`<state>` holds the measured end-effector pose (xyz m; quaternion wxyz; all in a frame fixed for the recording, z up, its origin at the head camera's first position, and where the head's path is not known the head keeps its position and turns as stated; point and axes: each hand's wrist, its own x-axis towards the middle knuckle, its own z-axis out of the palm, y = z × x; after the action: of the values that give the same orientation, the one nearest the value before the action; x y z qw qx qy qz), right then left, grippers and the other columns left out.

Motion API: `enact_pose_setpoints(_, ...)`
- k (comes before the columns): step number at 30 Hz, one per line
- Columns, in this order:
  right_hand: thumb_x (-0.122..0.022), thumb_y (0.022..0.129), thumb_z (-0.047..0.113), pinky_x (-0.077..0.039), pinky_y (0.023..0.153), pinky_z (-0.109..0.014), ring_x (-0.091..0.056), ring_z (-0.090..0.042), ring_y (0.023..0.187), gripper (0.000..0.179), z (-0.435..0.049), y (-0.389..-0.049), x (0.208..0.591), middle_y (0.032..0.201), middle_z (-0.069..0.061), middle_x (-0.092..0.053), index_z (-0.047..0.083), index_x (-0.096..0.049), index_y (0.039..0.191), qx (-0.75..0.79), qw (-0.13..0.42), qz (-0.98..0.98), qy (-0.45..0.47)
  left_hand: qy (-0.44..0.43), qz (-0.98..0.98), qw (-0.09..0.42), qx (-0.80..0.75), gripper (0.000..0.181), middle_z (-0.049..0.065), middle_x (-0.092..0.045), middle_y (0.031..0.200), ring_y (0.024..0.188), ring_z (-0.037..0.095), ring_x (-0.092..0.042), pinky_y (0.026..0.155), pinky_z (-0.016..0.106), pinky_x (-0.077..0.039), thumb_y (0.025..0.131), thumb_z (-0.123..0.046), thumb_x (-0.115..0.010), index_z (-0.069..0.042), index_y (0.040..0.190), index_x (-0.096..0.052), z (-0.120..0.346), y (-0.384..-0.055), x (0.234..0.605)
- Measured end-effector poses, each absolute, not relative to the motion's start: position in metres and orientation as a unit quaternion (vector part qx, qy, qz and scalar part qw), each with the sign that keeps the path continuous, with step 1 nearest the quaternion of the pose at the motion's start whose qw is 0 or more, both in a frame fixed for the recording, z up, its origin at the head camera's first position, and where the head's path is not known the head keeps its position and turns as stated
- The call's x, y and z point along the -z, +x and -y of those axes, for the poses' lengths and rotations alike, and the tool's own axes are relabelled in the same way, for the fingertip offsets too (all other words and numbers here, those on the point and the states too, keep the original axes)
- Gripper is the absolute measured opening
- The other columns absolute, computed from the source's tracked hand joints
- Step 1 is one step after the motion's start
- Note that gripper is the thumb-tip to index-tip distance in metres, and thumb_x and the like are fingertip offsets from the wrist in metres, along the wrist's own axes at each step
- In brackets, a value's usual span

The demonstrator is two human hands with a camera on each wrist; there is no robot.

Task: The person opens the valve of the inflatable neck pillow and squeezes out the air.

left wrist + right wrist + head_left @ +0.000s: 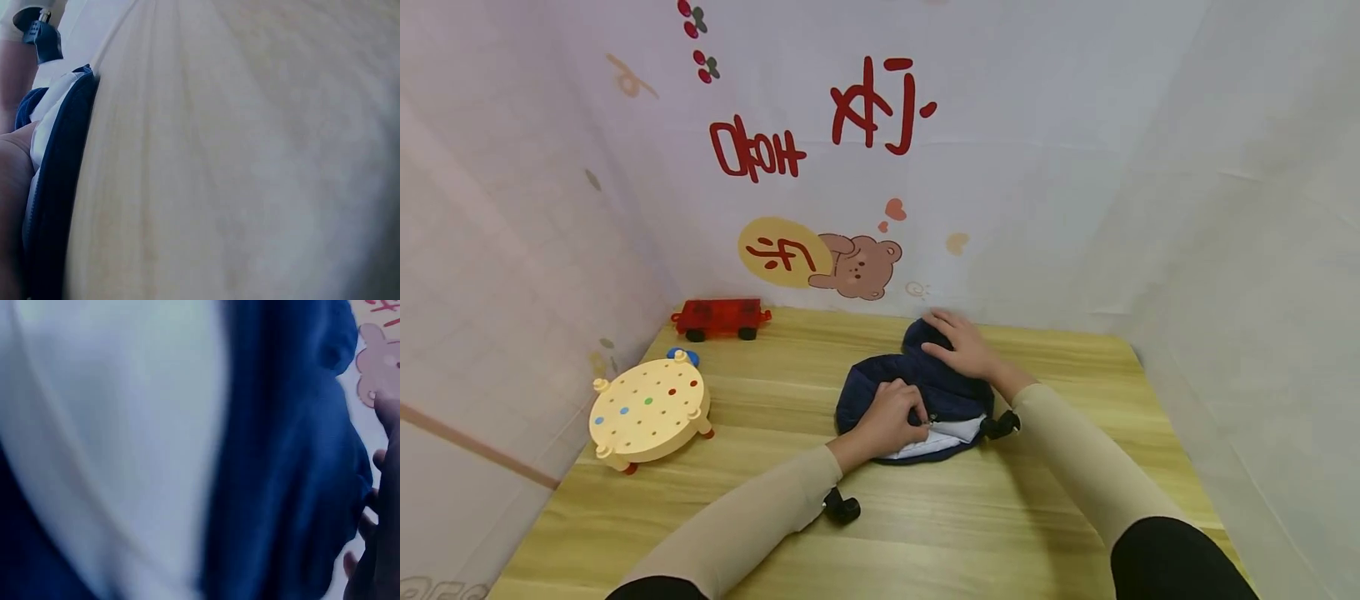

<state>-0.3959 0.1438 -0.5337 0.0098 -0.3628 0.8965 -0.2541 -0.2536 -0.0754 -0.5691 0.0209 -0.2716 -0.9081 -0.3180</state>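
Note:
A dark navy fabric zip pouch point(951, 393) with rounded lobes lies on the table, its front side unzipped so that white lining point(957, 431) shows. With bent fingers and thumb, my left hand point(889, 418) pinches the pouch at one end of the opening, near the zipper pull. My right hand point(966, 348) rests on the upper right lobe, fingers spread over it. In the left wrist view the zippered edge point(59, 169) stands beside the thumb. Navy cloth point(287, 456) and blurred lining fill much of the right wrist view, with the fingers at its right edge.
A cream round toy stool point(651, 408) with coloured dots and short legs lies at the left, a blue piece point(685, 357) behind it. A translucent red toy wagon point(722, 317) stands at the back left. White printed cloth point(1037, 208) walls the table point(760, 533) in.

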Motion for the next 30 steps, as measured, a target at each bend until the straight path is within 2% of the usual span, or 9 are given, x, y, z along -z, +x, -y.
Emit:
enact_pose_setpoints(3, -0.057, 0.117, 0.039, -0.028, 0.126, -0.07, -0.028, -0.045, 0.163, 0.067, -0.15, -0.393, 0.535, 0.176, -0.025, -0.03, 0.007, -0.037, 0.173, 0.273, 0.07, -0.889, -0.361, -0.275, 0.907, 0.01, 0.319, 0.017, -0.016, -0.064, 0.095, 0.095, 0.009, -0.05, 0.109, 0.047, -0.04, 0.093, -0.027, -0.088, -0.029, 0.088, -0.072, 0.074, -0.253, 0.571)
enact_pose_setpoints(5, -0.055, 0.117, 0.039, -0.028, 0.125, -0.07, -0.028, -0.045, 0.162, 0.067, -0.152, -0.388, 0.537, 0.176, -0.023, -0.029, 0.009, -0.035, 0.174, 0.295, 0.088, -0.881, -0.359, -0.275, 0.907, 0.01, 0.32, 0.017, -0.016, -0.064, 0.094, 0.095, 0.009, -0.05, 0.109, 0.046, -0.04, 0.092, -0.026, -0.088, -0.029, 0.087, -0.072, 0.073, -0.253, 0.571)
enact_pose_setpoints(9, -0.055, 0.117, 0.044, -0.03, 0.123, -0.071, -0.029, -0.043, 0.162, 0.069, -0.157, -0.375, 0.544, 0.177, -0.017, -0.029, 0.018, -0.032, 0.176, 0.311, 0.079, -0.873, -0.367, -0.272, 0.908, 0.024, 0.318, 0.016, -0.016, -0.065, 0.093, 0.094, 0.009, -0.051, 0.108, 0.047, -0.041, 0.091, -0.025, -0.089, -0.028, 0.086, -0.074, 0.075, -0.253, 0.57)
enact_pose_setpoints(13, -0.06, 0.113, 0.052, -0.033, 0.121, -0.072, -0.032, -0.044, 0.161, 0.079, -0.16, -0.364, 0.553, 0.179, -0.015, -0.026, 0.025, -0.025, 0.178, 0.293, 0.06, -0.874, -0.384, -0.271, 0.91, 0.023, 0.313, 0.014, -0.015, -0.066, 0.094, 0.095, 0.01, -0.052, 0.108, 0.047, -0.041, 0.091, -0.025, -0.089, -0.027, 0.088, -0.075, 0.075, -0.254, 0.567)
enact_pose_setpoints(17, -0.068, 0.108, 0.053, -0.034, 0.121, -0.072, -0.034, -0.044, 0.16, 0.089, -0.162, -0.36, 0.56, 0.177, -0.015, -0.03, 0.024, -0.023, 0.178, 0.285, 0.04, -0.878, -0.382, -0.272, 0.909, 0.018, 0.314, 0.013, -0.014, -0.066, 0.095, 0.096, 0.011, -0.052, 0.109, 0.048, -0.041, 0.091, -0.025, -0.089, -0.026, 0.089, -0.076, 0.074, -0.254, 0.568)
enact_pose_setpoints(22, -0.078, 0.104, 0.044, -0.031, 0.123, -0.071, -0.033, -0.046, 0.16, 0.089, -0.156, -0.373, 0.559, 0.174, -0.022, -0.035, 0.018, -0.031, 0.176, 0.28, 0.011, -0.886, -0.369, -0.269, 0.911, 0.017, 0.311, 0.016, -0.015, -0.065, 0.095, 0.097, 0.01, -0.052, 0.11, 0.047, -0.04, 0.091, -0.027, -0.089, -0.028, 0.088, -0.074, 0.074, -0.254, 0.57)
enact_pose_setpoints(25, -0.081, 0.101, 0.045, -0.031, 0.123, -0.072, -0.032, -0.048, 0.16, 0.093, -0.15, -0.387, 0.557, 0.174, -0.026, -0.033, 0.019, -0.033, 0.176, 0.271, 0.021, -0.888, -0.371, -0.269, 0.912, 0.018, 0.31, 0.016, -0.015, -0.065, 0.095, 0.096, 0.011, -0.052, 0.111, 0.047, -0.041, 0.092, -0.027, -0.089, -0.029, 0.088, -0.073, 0.074, -0.255, 0.57)
enact_pose_setpoints(30, -0.078, 0.101, 0.055, -0.039, 0.119, -0.069, -0.044, -0.044, 0.151, 0.091, -0.148, -0.391, 0.556, 0.167, -0.019, -0.043, 0.024, -0.035, 0.175, 0.269, 0.051, -0.882, -0.384, -0.272, 0.911, 0.019, 0.31, 0.016, -0.016, -0.064, 0.095, 0.096, 0.01, -0.052, 0.111, 0.048, -0.041, 0.092, -0.026, -0.088, -0.029, 0.088, -0.073, 0.074, -0.255, 0.571)
